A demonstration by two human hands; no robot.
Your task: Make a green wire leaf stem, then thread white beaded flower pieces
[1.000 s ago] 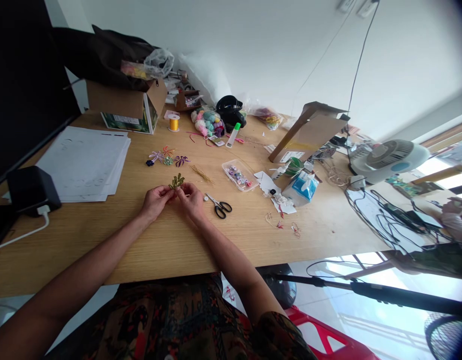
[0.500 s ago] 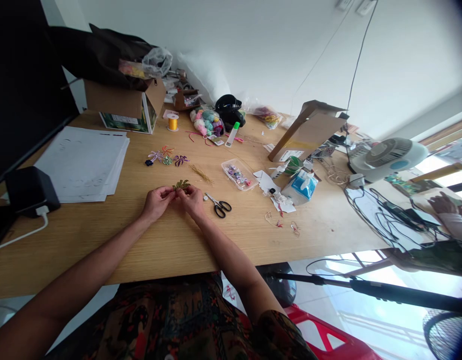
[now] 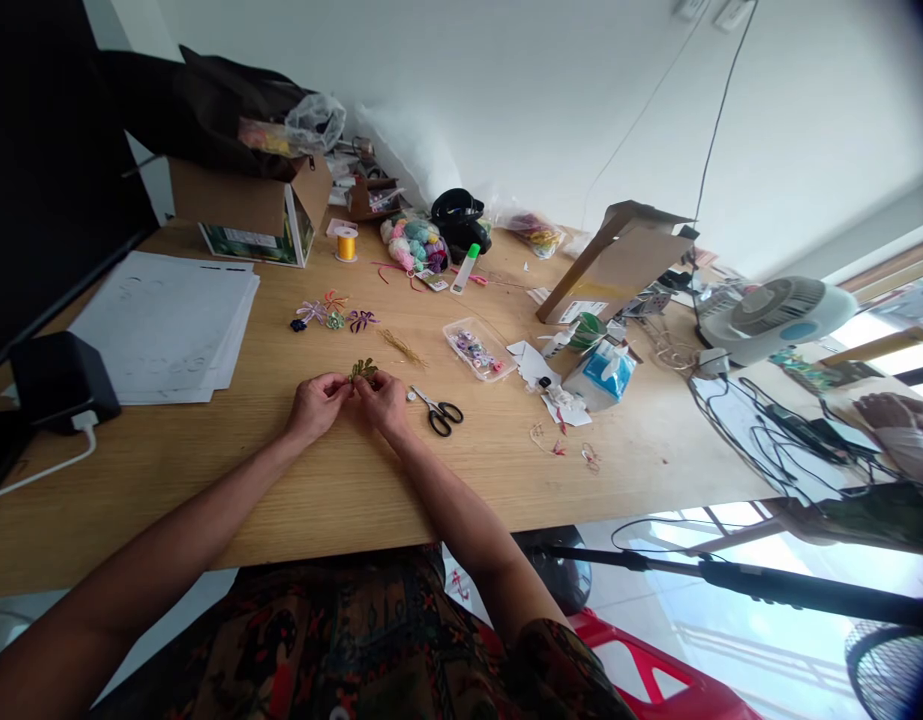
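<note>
Together, left-hand fingers [image 3: 341, 386] and right-hand fingers [image 3: 367, 384] pinch a green sprig [image 3: 363, 369].

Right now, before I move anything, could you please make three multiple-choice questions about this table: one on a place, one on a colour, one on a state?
1. Where do the black-handled scissors lie?
A) On the paper stack
B) Right of the right hand
C) Inside the cardboard box

2. What colour is the thread on the spool?
A) Blue
B) Red
C) Yellow

3. What do the left hand and right hand do with the small green sprig?
A) Both hold it
B) Only the left hand holds it
C) Neither touches it

1 B: the scissors lie on the wooden table beside that hand.
2 C: the spool shows yellow thread.
3 A: the fingers of both hands meet on it.
</note>
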